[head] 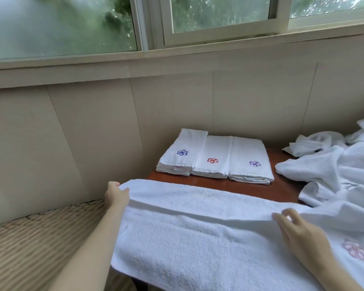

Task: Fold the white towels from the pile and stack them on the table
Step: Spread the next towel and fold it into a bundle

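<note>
White terry cloth is making up the work: one terry towel (198, 238) is lying stretched across the near edge of the red-brown wooden surface (250, 189), with its far long edge turned over toward the person and a pink embroidered flower (355, 249) showing at its right end. The left hand (116, 194) is gripping the towel's left end, fingers (113, 183) curled round the corner. The right hand (301, 234) is meeting the turned edge further right, its fingers (291, 213) appearing to pinch that edge. Three folded stacks (214, 160) are sitting side by side at the back of the surface, and the unfolded pile (334, 171) is spreading over its right side. Judgement: the towel is handling as light, soft and limp, so it is going to sag wherever unsupported, while the nap is likely giving good friction. Holds are best taken at the corners and along the doubled edge, both ends together, with the cloth pulled taut.
</note>
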